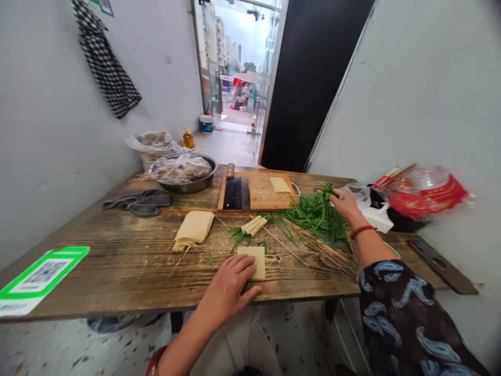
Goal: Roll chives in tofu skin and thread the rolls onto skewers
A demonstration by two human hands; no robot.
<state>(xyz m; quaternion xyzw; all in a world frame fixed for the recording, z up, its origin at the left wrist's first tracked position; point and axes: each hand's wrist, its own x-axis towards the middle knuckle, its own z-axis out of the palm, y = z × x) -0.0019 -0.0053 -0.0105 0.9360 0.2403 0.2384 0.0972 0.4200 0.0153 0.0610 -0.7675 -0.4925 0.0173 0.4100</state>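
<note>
My left hand [229,284] lies flat on a square tofu skin sheet [258,261] near the table's front edge, fingers stretched over its left side. To the right, my right hand [344,202] pinches some of the chopped green chives [319,216] at the far side of their pile. Several tofu skin rolls [254,225] with greens poking out lie just beyond the flat sheet. A stack of tofu skin sheets [194,228] rests left of them. Thin wooden skewers [326,251] are spread beside and partly under the chives.
A cutting board [260,196] holds a cleaver [237,193] and another sheet. Left of it are a metal basin [188,185] with a plastic-covered load and a grey cloth [139,202]. Red plastic packaging [426,196] stands right; a QR-code card [43,274] is front left.
</note>
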